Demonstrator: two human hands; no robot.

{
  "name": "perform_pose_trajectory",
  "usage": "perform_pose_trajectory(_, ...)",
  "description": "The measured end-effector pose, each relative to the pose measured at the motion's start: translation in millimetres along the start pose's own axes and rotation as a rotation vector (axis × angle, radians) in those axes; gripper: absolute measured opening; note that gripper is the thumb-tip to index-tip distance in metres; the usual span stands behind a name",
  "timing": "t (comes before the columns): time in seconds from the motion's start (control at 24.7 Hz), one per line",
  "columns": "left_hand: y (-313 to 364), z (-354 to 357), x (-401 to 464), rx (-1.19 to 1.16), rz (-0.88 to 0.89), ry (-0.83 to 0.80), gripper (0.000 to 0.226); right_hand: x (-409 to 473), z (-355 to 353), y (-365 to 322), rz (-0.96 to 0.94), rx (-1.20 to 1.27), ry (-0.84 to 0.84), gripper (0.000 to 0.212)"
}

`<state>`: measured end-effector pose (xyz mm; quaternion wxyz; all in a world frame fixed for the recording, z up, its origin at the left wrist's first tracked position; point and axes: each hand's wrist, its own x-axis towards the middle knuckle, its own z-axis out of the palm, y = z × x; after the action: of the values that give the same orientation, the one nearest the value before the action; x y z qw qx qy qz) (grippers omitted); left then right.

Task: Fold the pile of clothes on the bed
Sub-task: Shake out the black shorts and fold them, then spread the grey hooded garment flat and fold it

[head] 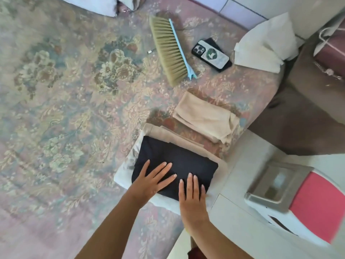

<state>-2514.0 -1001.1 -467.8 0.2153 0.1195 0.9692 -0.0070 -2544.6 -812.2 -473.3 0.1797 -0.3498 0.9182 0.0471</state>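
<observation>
Both hands lie flat, fingers straight and slightly spread, pressing on the dark garment [175,163]; neither grips it. The left hand [149,181] rests on its near-left part, the right hand [192,195] on its near edge, the two side by side but apart. The dark garment is folded to a rectangle and tops a stack [127,165] of a beige piece and a pale printed piece at the near right corner of the bed [65,109]. Its long axis runs from far-left to near-right, directly ahead of the hands. A second folded beige garment [205,116] lies just beyond, apart from the stack. Judged from this, smoothing is the step in hand; both hands reach equally.
</observation>
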Motion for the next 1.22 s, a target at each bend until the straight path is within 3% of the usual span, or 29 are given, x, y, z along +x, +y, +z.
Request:
perform_pose_trajectory(0.08,-11,7,-12,-0.025,0.049,-0.017,0.101,3,-8,9,-0.095,0.015,0.030,0.100)
perform_pose_trajectory(0.12,-20,4,-16,-0.025,0.037,-0.040,0.093,9,-13,15,-0.113,0.018,0.052,0.104)
perform_pose_trajectory(0.24,-34,-5,-7,-0.010,-0.069,0.028,0.079,29,-21,29,0.022,0.034,-0.018,0.114)
perform_pose_trajectory(0.36,-23,11,15,0.004,-0.199,-0.164,0.076,38,-6,29,0.020,0.007,-0.111,0.116)
perform_pose_trajectory(0.45,-13,18,26,-0.020,-0.276,-0.202,0.076,41,2,33,-0.004,-0.007,-0.177,0.113)
perform_pose_trajectory(0.61,0,2,-9,-0.058,-0.253,0.096,0.068,36,-25,26,-0.033,-0.032,-0.163,0.085)
perform_pose_trajectory(0.69,-3,-4,-53,-0.058,-0.303,0.227,0.058,28,-43,5,-0.156,-0.040,-0.146,0.071)
perform_pose_trajectory(0.85,-7,3,-188,-0.185,-0.648,0.138,0.069,0,-75,-69,-0.436,-0.100,-0.191,0.065)
perform_pose_trajectory(0.93,1,18,-256,-0.199,-0.805,0.112,0.062,-11,-84,-124,-0.572,-0.114,-0.203,0.063)
perform_pose_trajectory(1.01,23,43,-326,-0.258,-0.984,0.122,0.051,-31,-86,-193,-0.746,-0.125,-0.204,0.063)
perform_pose_trajectory(1.22,111,132,-457,-0.553,-1.325,0.087,0.061,-97,-34,-351,-1.029,-0.266,-0.273,0.065)
